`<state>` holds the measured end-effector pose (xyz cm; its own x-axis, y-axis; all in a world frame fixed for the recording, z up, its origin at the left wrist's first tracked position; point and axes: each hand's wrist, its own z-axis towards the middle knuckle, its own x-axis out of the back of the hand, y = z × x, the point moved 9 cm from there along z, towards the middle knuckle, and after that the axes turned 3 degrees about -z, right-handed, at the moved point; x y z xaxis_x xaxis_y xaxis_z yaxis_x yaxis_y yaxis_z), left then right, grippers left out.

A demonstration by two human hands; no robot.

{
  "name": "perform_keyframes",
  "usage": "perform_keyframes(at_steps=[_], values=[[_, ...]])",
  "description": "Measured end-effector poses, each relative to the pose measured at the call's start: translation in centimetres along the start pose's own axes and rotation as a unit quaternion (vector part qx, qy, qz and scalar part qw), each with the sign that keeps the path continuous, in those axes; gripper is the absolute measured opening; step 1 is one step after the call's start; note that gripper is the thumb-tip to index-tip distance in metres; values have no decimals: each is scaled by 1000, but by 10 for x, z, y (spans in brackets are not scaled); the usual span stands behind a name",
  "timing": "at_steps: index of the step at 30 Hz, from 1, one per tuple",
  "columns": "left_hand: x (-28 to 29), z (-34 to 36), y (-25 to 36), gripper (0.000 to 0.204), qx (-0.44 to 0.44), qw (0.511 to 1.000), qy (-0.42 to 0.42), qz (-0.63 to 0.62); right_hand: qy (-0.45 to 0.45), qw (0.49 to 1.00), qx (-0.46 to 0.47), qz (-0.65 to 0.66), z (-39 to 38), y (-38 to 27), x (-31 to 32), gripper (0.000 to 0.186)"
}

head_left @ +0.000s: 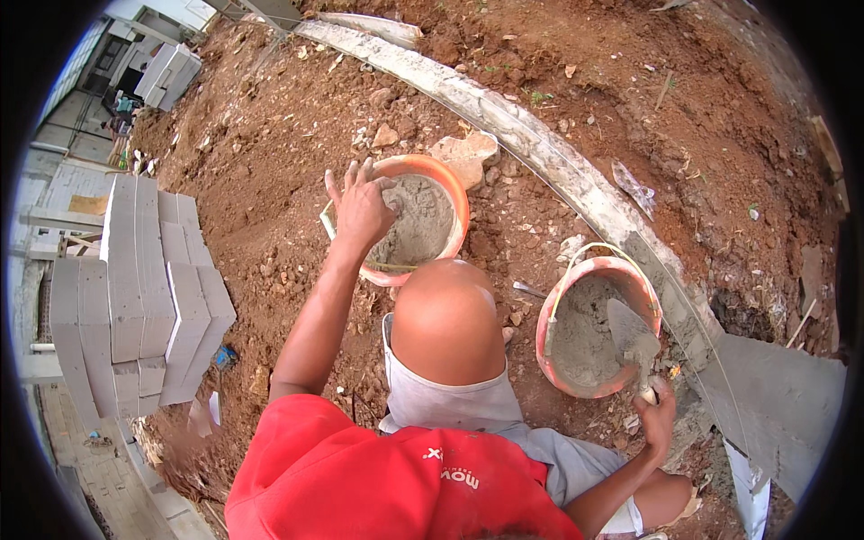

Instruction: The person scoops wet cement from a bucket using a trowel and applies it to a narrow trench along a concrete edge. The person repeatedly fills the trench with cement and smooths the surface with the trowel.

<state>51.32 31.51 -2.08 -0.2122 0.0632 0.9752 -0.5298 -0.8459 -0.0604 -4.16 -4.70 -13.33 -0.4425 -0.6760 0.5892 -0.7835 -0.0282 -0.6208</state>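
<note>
My left hand (pixel 362 202) is at the upper left rim of an orange bucket (pixel 456 193) of wet grey mortar (pixel 418 218), its fingers apart and slightly bent; whether it touches the rim I cannot tell. My right hand (pixel 658 409) grips a mortar-coated trowel (pixel 634 335) by its handle. The blade lies inside a second, pinkish-red bucket (pixel 549 331) with a pale handle, over its grey mortar (pixel 583 340). A metal tool, partly hidden, lies on the soil left of that bucket (pixel 527 290).
Stacks of pale blocks (pixel 139 297) stand at left and upper left, beside a paved area (pixel 85 450). A whitish concrete strip (pixel 504 121) with a string along it crosses the reddish soil (pixel 621 108). A grey slab (pixel 774 387) is at right, a pale rock (pixel 463 157) beyond the orange bucket.
</note>
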Motion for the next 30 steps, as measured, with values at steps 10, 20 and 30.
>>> perform_keyframes(at_steps=[10, 20, 30], values=[[-35, 89, 200, 36, -194, 752, -421, -469, 235, 968, -34, 82, -74, -41, 18, 29], [-128, -13, 388, 86, -396, 639, -589, -297, 417, 874, -77, 239, -111, -14, -48, 27], [-153, -67, 366, 35, -241, 552, -624, -499, 418, 837, -171, 308, -62, 80, -102, 47]])
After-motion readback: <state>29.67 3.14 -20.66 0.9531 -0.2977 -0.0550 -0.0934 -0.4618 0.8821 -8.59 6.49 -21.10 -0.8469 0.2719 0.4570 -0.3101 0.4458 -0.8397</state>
